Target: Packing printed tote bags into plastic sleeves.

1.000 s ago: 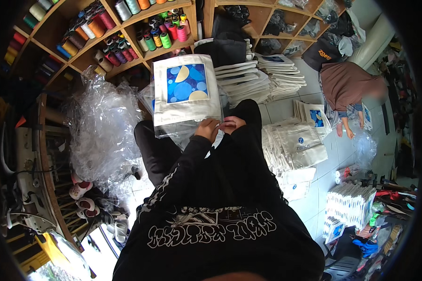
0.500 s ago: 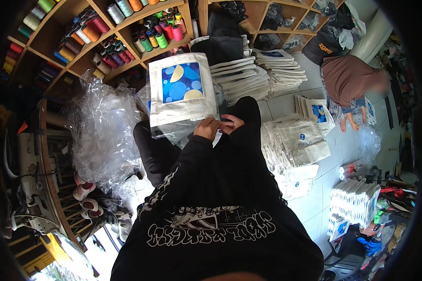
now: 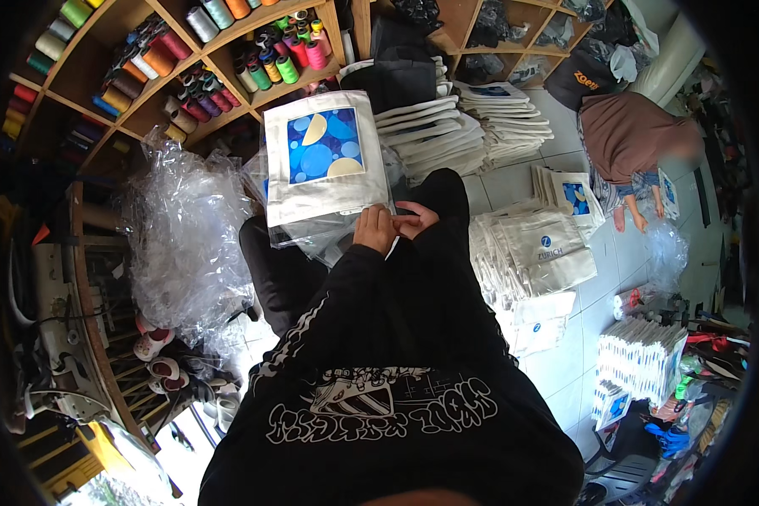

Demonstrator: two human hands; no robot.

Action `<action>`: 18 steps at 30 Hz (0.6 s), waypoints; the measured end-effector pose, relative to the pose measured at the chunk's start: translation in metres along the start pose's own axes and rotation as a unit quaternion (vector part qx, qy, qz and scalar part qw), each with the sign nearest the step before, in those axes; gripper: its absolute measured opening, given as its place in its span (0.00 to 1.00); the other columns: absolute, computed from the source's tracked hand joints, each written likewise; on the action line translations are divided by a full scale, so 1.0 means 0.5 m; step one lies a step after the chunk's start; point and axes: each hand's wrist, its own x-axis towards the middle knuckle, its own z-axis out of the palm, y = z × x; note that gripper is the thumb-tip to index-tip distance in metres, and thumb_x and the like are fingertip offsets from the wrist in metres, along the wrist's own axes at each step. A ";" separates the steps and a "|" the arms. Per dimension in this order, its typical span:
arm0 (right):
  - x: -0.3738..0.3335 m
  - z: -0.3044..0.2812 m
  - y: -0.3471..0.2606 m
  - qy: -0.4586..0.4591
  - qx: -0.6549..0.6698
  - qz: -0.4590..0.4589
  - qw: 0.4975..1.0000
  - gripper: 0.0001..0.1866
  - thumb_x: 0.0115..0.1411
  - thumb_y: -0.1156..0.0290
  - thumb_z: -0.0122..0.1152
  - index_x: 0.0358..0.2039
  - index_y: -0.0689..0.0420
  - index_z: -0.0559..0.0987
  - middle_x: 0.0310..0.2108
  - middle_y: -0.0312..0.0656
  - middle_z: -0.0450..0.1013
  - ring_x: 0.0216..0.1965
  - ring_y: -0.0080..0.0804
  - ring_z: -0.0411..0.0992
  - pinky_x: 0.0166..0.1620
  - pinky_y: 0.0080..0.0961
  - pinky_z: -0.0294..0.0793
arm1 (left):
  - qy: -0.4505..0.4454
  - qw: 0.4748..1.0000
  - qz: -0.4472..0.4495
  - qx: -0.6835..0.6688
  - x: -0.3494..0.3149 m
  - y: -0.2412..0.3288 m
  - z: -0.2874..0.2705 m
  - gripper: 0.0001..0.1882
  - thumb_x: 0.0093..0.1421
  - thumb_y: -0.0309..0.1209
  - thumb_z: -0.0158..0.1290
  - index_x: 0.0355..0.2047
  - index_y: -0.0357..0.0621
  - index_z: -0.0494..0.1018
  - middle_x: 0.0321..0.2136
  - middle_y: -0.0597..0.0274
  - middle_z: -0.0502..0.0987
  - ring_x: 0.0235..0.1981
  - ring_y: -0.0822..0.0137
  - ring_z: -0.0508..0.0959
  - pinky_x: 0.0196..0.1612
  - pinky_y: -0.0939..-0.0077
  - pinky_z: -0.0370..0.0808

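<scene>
Mid-frame, your left hand (image 3: 375, 229) and right hand (image 3: 417, 219) met, grip unclear; printed bag (image 3: 325, 156) lay flat, bag pile (image 3: 527, 261) already stacked right.

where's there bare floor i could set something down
Bare tile shows between the cream bag pile on the right and the folded stack at lower right, with a smaller patch between that pile and the rear stacks. It's crowded on the left, with heaped clear plastic.
</scene>
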 end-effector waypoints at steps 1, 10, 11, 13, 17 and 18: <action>0.001 0.000 -0.002 0.005 -0.006 0.011 1.000 0.23 0.52 0.83 0.53 0.49 0.66 0.62 0.39 0.51 0.72 0.40 0.30 0.71 0.44 0.23 0.71 | 0.002 0.999 -0.003 -0.033 0.001 -0.004 -0.001 0.11 0.43 0.23 0.53 0.29 0.40 0.67 0.31 0.55 0.69 0.32 0.54 0.70 0.36 0.64 0.67; 0.001 0.003 0.013 0.031 -0.020 -0.042 0.998 0.20 0.51 0.80 0.57 0.45 0.64 0.65 0.35 0.50 0.73 0.37 0.29 0.72 0.42 0.21 0.72 | -0.033 0.975 -0.072 -0.207 0.011 -0.009 -0.036 0.09 0.44 0.20 0.54 0.28 0.39 0.69 0.29 0.55 0.70 0.31 0.53 0.72 0.33 0.66 0.69; 0.001 0.005 0.014 0.035 -0.007 -0.050 0.998 0.18 0.51 0.80 0.57 0.43 0.64 0.65 0.34 0.49 0.73 0.37 0.29 0.73 0.42 0.21 0.72 | -0.035 0.975 -0.064 -0.208 0.012 -0.008 -0.036 0.08 0.45 0.20 0.54 0.28 0.39 0.69 0.30 0.55 0.70 0.31 0.54 0.72 0.33 0.67 0.70; 0.002 0.011 0.012 0.052 -0.020 -0.047 0.997 0.18 0.51 0.81 0.57 0.42 0.64 0.65 0.34 0.51 0.73 0.37 0.31 0.72 0.41 0.24 0.74 | -0.029 0.974 -0.070 -0.213 0.012 -0.003 -0.039 0.08 0.45 0.20 0.54 0.28 0.39 0.70 0.30 0.55 0.69 0.31 0.54 0.72 0.33 0.67 0.70; -0.004 0.020 0.002 0.066 -0.086 -0.079 0.991 0.17 0.51 0.82 0.57 0.40 0.63 0.64 0.34 0.51 0.73 0.36 0.30 0.72 0.39 0.23 0.75 | -0.036 0.972 -0.071 -0.219 0.018 -0.003 -0.046 0.07 0.46 0.20 0.54 0.27 0.38 0.69 0.32 0.55 0.68 0.30 0.54 0.73 0.32 0.68 0.71; -0.006 0.022 0.000 0.066 -0.086 -0.079 0.991 0.17 0.51 0.82 0.57 0.40 0.63 0.64 0.34 0.51 0.73 0.36 0.30 0.72 0.39 0.23 0.75 | -0.036 0.972 -0.071 -0.220 0.019 -0.002 -0.045 0.07 0.46 0.20 0.54 0.27 0.38 0.69 0.32 0.55 0.68 0.30 0.54 0.73 0.32 0.68 0.71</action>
